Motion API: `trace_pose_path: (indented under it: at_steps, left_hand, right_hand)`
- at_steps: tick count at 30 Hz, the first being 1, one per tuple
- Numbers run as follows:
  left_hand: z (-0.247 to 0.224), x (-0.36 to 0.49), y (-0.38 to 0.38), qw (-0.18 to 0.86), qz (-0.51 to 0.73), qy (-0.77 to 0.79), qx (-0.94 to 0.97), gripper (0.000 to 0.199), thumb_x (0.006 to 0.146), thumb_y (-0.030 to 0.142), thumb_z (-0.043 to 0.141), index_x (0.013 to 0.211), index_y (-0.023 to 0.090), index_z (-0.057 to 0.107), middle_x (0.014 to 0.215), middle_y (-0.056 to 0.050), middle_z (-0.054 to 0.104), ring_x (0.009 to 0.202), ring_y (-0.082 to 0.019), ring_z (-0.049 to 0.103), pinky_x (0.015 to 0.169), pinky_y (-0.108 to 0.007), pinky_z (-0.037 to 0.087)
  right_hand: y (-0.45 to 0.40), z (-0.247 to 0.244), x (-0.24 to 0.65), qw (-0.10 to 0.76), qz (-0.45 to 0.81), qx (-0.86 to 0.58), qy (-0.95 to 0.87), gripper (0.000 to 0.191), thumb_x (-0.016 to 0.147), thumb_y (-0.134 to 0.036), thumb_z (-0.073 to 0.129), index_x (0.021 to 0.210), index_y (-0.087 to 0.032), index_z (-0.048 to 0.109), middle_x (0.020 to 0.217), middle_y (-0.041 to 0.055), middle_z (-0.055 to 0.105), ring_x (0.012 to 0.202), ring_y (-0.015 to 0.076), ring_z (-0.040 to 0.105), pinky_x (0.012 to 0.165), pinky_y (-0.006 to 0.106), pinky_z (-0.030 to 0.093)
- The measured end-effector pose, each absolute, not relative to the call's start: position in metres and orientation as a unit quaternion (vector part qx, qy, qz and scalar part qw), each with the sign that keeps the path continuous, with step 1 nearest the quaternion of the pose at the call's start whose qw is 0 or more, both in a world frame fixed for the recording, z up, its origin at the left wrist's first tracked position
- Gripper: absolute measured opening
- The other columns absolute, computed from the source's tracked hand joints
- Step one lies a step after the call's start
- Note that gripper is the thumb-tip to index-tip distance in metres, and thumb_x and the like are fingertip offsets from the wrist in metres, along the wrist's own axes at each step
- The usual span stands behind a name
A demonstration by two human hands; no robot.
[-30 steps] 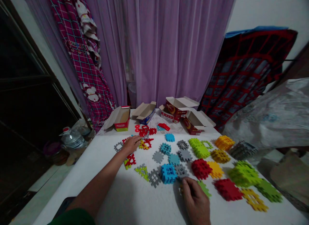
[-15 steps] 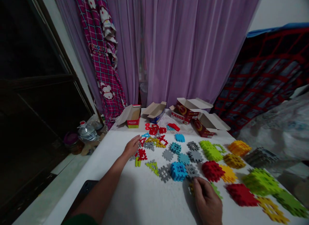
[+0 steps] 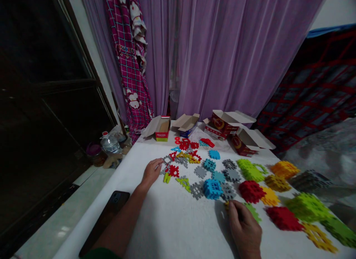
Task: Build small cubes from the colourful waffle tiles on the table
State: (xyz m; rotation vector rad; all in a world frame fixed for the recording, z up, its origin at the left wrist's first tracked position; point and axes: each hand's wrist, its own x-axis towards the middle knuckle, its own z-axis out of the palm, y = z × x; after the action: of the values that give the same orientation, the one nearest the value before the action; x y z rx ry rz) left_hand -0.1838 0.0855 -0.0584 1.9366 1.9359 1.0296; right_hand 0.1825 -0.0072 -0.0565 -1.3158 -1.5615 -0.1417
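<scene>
My left hand [image 3: 152, 173] reaches to the left edge of a loose pile of interlocking plastic pieces. Its fingertips close on the edge of a grey square frame piece [image 3: 167, 160]. A red piece [image 3: 174, 171] and a lime-green piece [image 3: 167, 178] lie just beyond that hand. Nearer the camera, my right hand [image 3: 245, 226] is curled, thumb against fingers. A bit of a yellow piece [image 3: 227, 205] shows by its fingertips; whether it is held is hidden. Close to this hand are a blue stack of window pieces [image 3: 212, 188] and a grey window piece [image 3: 228, 192].
Red stacks [image 3: 251, 191], lime-green stacks [image 3: 308, 207] and yellow stacks [image 3: 284, 170] stand on the right of the white table. Opened cardboard boxes [image 3: 162, 134] line the back edge. A phone [image 3: 107, 218] lies under my left forearm. A water bottle [image 3: 110, 143] stands on the floor.
The view has shifted, uncovering more of the phone. My left hand has drawn slightly back from the red pieces, and the grey frame piece now shows at its fingertips. My right hand stays curled.
</scene>
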Motion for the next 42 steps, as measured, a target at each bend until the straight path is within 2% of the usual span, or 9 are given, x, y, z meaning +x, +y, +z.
trace_pose_path:
  at_steps: [3,7,10,13,18,23,29,36,42]
  left_hand:
    - [-0.056,-0.173,0.075,0.092,0.353,0.672,0.645,0.023,0.087,0.029,0.059,0.104,0.021,0.071,0.118,-0.008,0.07,0.112,-0.021,0.063,0.103,-0.037,0.047]
    - [-0.055,-0.15,0.059,0.07,0.291,0.691,0.658,0.049,0.072,0.039,0.076,0.118,0.024,0.066,0.122,-0.008,0.068,0.117,-0.027,0.059,0.105,-0.043,0.043]
    - [-0.053,-0.141,0.055,0.069,0.287,0.705,0.645,0.047,0.076,0.031,0.072,0.122,0.024,0.064,0.123,-0.008,0.068,0.117,-0.026,0.059,0.105,-0.041,0.043]
    - [-0.051,-0.146,0.057,0.085,0.315,0.722,0.61,0.04,0.081,0.019,0.063,0.12,0.021,0.065,0.115,-0.007,0.071,0.108,-0.021,0.063,0.1,-0.035,0.047]
    - [-0.041,-0.157,0.059,0.029,0.325,0.77,0.548,0.033,0.083,0.011,0.054,0.108,0.023,0.071,0.117,-0.007,0.071,0.11,-0.024,0.062,0.101,-0.04,0.046]
    - [-0.022,-0.15,0.062,0.033,0.282,0.745,0.604,0.027,0.089,0.021,0.052,0.104,0.027,0.073,0.122,-0.005,0.069,0.116,-0.025,0.059,0.102,-0.044,0.041]
    - [0.001,-0.152,0.077,0.075,0.113,0.625,0.769,0.033,0.081,0.025,0.061,0.112,0.032,0.069,0.128,-0.004,0.067,0.122,-0.027,0.055,0.107,-0.049,0.032]
    - [0.02,-0.152,0.095,0.055,-0.009,0.607,0.793,0.043,0.072,0.034,0.067,0.114,0.024,0.069,0.12,-0.014,0.066,0.118,-0.035,0.055,0.102,-0.053,0.035]
    - [0.025,-0.156,0.099,0.039,-0.01,0.608,0.793,0.037,0.067,0.039,0.07,0.101,0.024,0.071,0.111,-0.012,0.068,0.114,-0.033,0.058,0.1,-0.046,0.04]
  right_hand:
    - [-0.014,-0.056,0.179,0.518,-0.059,-0.534,-0.666,0.031,0.095,-0.043,0.053,0.085,-0.018,0.069,0.076,0.005,0.074,0.062,0.0142,0.069,0.061,0.02,0.054]
    - [-0.019,-0.058,0.177,0.509,-0.054,-0.518,-0.686,0.031,0.095,-0.042,0.052,0.085,-0.018,0.07,0.079,0.0051,0.075,0.066,0.0148,0.071,0.065,0.02,0.055]
    - [-0.019,-0.063,0.177,0.503,-0.056,-0.509,-0.696,0.03,0.095,-0.04,0.054,0.085,-0.017,0.07,0.079,0.0054,0.075,0.066,0.0146,0.071,0.065,0.02,0.055]
    - [-0.018,-0.07,0.177,0.507,-0.043,-0.522,-0.684,0.031,0.094,-0.041,0.053,0.086,-0.017,0.072,0.081,0.0062,0.075,0.069,0.0153,0.071,0.067,0.021,0.055]
    - [-0.017,-0.076,0.175,0.513,-0.02,-0.537,-0.669,0.037,0.093,-0.048,0.052,0.085,-0.018,0.073,0.081,0.0064,0.076,0.07,0.0169,0.071,0.066,0.023,0.055]
    - [-0.015,-0.077,0.175,0.515,0.005,-0.546,-0.66,0.038,0.092,-0.049,0.051,0.084,-0.018,0.073,0.082,0.0067,0.076,0.071,0.0179,0.072,0.067,0.024,0.056]
    - [-0.015,-0.079,0.175,0.518,0.034,-0.544,-0.659,0.033,0.091,-0.045,0.054,0.086,-0.019,0.073,0.082,0.0055,0.076,0.072,0.0171,0.072,0.069,0.023,0.056]
    - [-0.017,-0.074,0.174,0.53,0.052,-0.546,-0.647,0.031,0.09,-0.044,0.056,0.086,-0.019,0.073,0.082,0.0056,0.076,0.072,0.0172,0.072,0.069,0.024,0.056]
    - [-0.018,-0.066,0.176,0.536,0.063,-0.54,-0.646,0.029,0.089,-0.042,0.056,0.085,-0.018,0.073,0.079,0.0052,0.076,0.069,0.0167,0.071,0.067,0.023,0.056]
